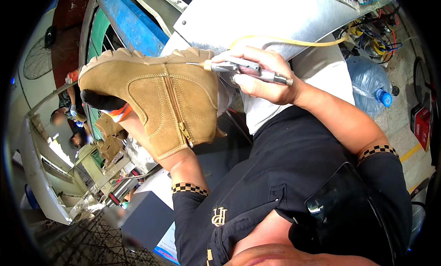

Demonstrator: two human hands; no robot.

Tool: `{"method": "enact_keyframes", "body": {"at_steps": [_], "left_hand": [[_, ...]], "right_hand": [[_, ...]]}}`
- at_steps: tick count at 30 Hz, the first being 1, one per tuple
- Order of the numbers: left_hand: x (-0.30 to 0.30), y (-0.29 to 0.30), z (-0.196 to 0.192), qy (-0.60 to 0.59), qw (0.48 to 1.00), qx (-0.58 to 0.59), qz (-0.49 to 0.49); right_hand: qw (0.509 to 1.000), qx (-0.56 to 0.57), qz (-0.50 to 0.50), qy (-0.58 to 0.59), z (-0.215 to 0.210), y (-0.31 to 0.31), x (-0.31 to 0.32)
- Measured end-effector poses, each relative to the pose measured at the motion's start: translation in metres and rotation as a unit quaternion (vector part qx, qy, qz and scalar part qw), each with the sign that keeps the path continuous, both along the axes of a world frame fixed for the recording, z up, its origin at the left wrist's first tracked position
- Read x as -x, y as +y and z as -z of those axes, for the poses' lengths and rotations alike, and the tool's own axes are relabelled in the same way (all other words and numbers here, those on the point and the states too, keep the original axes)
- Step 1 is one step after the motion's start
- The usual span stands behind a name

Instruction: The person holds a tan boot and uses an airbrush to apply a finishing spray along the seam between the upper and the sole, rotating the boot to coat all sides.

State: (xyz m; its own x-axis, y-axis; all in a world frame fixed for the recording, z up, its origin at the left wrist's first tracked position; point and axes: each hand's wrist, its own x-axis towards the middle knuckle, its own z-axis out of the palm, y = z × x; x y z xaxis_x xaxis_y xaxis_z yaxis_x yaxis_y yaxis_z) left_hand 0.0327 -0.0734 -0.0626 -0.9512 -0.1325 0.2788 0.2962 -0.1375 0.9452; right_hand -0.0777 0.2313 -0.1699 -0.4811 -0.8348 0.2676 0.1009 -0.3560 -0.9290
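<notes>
A tan suede boot [151,89] lies on its side, its sole [151,58] turned away from me and its toe to the left. A brass zipper [173,105] runs down the boot's side. My left hand [102,100], in a black covering with orange and white trim, grips the boot at the toe; most of it is hidden behind the boot. My right hand [268,75] is closed around a small metal hand tool [248,70] with a brass collar and a thin nozzle. The nozzle tip is at the seam of upper and sole near the heel; contact cannot be told.
A yellow hose [285,40] crosses the pale metal surface [257,13] behind my right hand. At right are a large clear plastic bottle [370,84], tangled wires [381,41] and a red box [420,123]. Other people [73,123] work at far left, near a blue beam [133,22].
</notes>
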Motion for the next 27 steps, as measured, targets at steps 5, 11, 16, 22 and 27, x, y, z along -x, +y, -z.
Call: {"method": "enact_keyframes", "body": {"at_steps": [5,11,16,22,27], "left_hand": [[-0.022,0.027,0.011,0.011,0.978,0.071,-0.195],[-0.084,0.055,0.051,-0.061,0.884,0.091,-0.454],[-0.141,0.039,0.07,-0.139,0.829,-0.016,-0.541],[-0.209,0.067,0.099,-0.228,0.788,-0.144,-0.554],[-0.214,0.163,0.073,-0.351,0.74,-0.146,-0.555]], "right_hand": [[0.996,-0.008,-0.008,-0.088,0.005,0.01,-0.008],[0.997,-0.024,0.031,-0.073,0.006,0.006,-0.013],[0.996,-0.022,0.035,-0.085,0.005,-0.01,-0.023],[0.996,-0.013,0.062,-0.06,0.009,-0.038,-0.033],[0.997,-0.04,0.046,-0.056,0.008,-0.036,-0.035]]}}
